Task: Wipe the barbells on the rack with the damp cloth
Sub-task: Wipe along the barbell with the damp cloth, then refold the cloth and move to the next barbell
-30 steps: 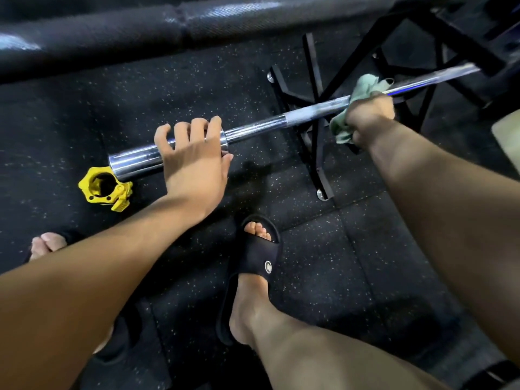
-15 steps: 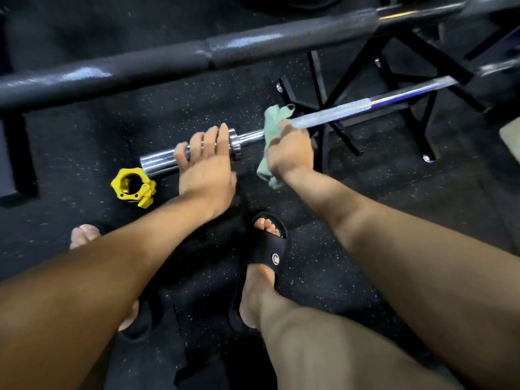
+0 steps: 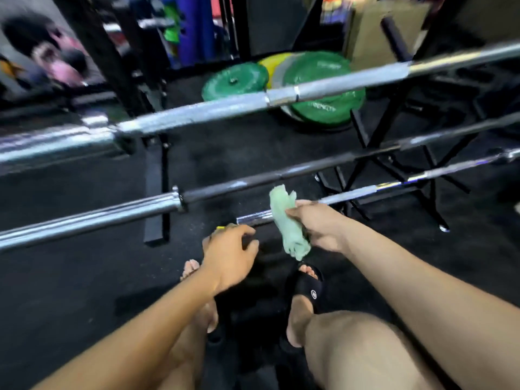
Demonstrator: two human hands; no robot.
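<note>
At lower centre, the right hand (image 3: pixel 323 229) gripped the cloth (image 3: pixel 288 229) at the lowest barbell (image 3: pixel 365 191)'s near end, having swept down its shaft. The left hand (image 3: pixel 229 256), loosely curled and empty, had released the sleeve. That bar appeared finished; two barbells above awaited wiping.

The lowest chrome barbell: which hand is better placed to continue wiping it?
Probably the right hand: it already grips the pale green damp cloth against the lowest chrome barbell. The left hand holds no cloth.
</note>
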